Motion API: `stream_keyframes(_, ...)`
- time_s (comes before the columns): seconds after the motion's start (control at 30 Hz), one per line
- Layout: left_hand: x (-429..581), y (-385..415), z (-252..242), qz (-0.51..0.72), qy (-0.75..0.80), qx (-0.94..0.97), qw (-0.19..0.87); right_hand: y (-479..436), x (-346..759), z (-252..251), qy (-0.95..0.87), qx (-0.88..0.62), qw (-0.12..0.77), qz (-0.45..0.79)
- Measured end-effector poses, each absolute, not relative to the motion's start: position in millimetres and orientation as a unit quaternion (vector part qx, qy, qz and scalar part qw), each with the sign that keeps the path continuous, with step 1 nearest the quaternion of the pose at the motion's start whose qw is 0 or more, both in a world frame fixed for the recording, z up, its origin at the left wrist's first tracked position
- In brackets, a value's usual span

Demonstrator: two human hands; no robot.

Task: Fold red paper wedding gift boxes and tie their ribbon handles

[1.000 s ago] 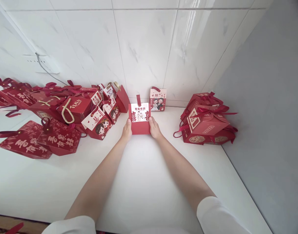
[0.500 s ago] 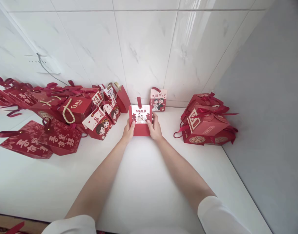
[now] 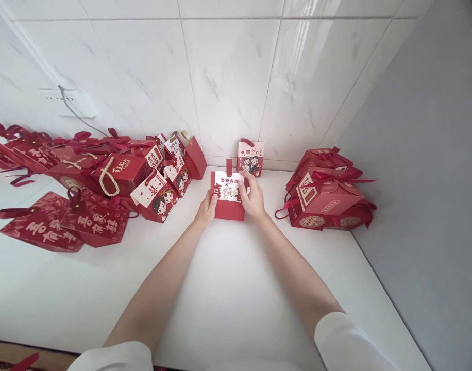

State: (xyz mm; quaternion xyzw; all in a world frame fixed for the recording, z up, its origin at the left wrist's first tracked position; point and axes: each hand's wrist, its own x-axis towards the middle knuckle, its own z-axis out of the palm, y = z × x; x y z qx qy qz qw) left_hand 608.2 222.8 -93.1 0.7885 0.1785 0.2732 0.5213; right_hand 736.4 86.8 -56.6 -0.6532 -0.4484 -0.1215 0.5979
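My left hand (image 3: pixel 207 208) and right hand (image 3: pixel 254 200) both clasp the small red gift box (image 3: pixel 230 210), upright on the tabletop (image 3: pixel 220 293) between them. My right fingers pressing its top could dent the card.

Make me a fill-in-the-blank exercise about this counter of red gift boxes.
The left hand and right hand hold a small red cardboard gift box whose illustrated panel is ___.
The stack of red ribbon-tied boxes lies to its ___.
The flat red paper bags lie to its ___.
Missing words: white; right; left.
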Motion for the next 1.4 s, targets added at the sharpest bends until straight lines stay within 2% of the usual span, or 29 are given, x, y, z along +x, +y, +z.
stream_keyframes(0.17, 608.4, 222.8, -92.1, 0.280, 0.176, 0.775, 0.538, 82.9, 732.6, -47.7, -0.433, -0.669, 0.603, -0.034)
stream_keyframes(0.47, 608.3, 226.1, -92.5, 0.260, 0.176, 0.757, 0.573, 84.7, 735.6, -43.0, -0.434, -0.673, 0.598, -0.039)
stream_keyframes(0.67, 610.2, 227.1, -93.7, 0.247, 0.183, 0.776, 0.551, 88.4, 735.1, -69.9, -0.390, -0.665, 0.637, 0.008)
stream_keyframes(0.77, 611.5, 228.1, -95.6, 0.258, 0.213, 0.791, 0.511, 90.8, 737.6, -88.2, -0.344, -0.669, 0.653, 0.093)
stream_keyframes(0.9, 612.4, 230.6, -99.9, 0.293, 0.223, 0.780, 0.505, 91.1, 744.1, -98.6, -0.345, -0.679, 0.616, 0.201)
stream_keyframes(1.1, 614.0, 235.2, -102.7, 0.287, 0.235, 0.746, 0.554, 93.2, 747.8, -101.9, -0.350, -0.666, 0.632, 0.185)
stream_keyframes(1.2, 611.3, 232.8, -96.8, 0.317, 0.232, 0.766, 0.509, 94.8, 747.0, -103.5, -0.338, -0.685, 0.625, 0.160)
stream_keyframes(1.33, 606.0, 218.6, -87.8, 0.400, 0.234, 0.805, 0.371, 93.8, 743.4, -102.4, -0.341, -0.709, 0.607, 0.112)
stream_keyframes(1.4, 606.3, 208.6, -86.5, 0.377, 0.221, 0.845, 0.309, 92.3, 741.7, -101.5, -0.334, -0.721, 0.602, 0.082)
